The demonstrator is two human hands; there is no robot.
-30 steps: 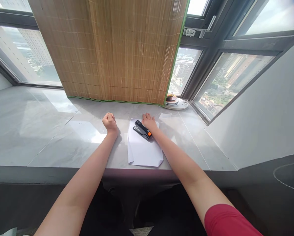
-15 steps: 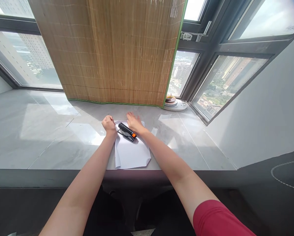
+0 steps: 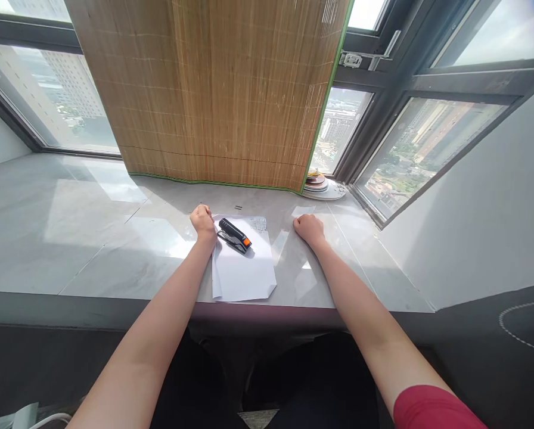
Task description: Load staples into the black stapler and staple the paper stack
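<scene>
A black stapler (image 3: 229,233) with an orange patch at its near end lies at a slant on white sheets of paper (image 3: 244,275). The paper's lower right corner is bent, and small dark print shows at its upper right. My left hand (image 3: 202,221) rests as a fist on the sill at the paper's upper left edge, close to the stapler. Off to the right of the paper, my right hand (image 3: 309,229) is also closed in a fist on the sill. Nothing shows in either fist. Two tiny dark strips, perhaps staples (image 3: 238,207), lie beyond the paper.
A grey tiled window sill (image 3: 115,256) carries everything, its front edge near my body. Behind hangs a bamboo blind (image 3: 213,95) with green edging. Stacked plates (image 3: 323,189) stand in the right corner by the window frame (image 3: 360,125). A white wall (image 3: 472,196) bounds the right.
My right hand has moved right, off the paper's top, and its spread fingers have closed into a fist. The printed corner and the tiny strips are now uncovered.
</scene>
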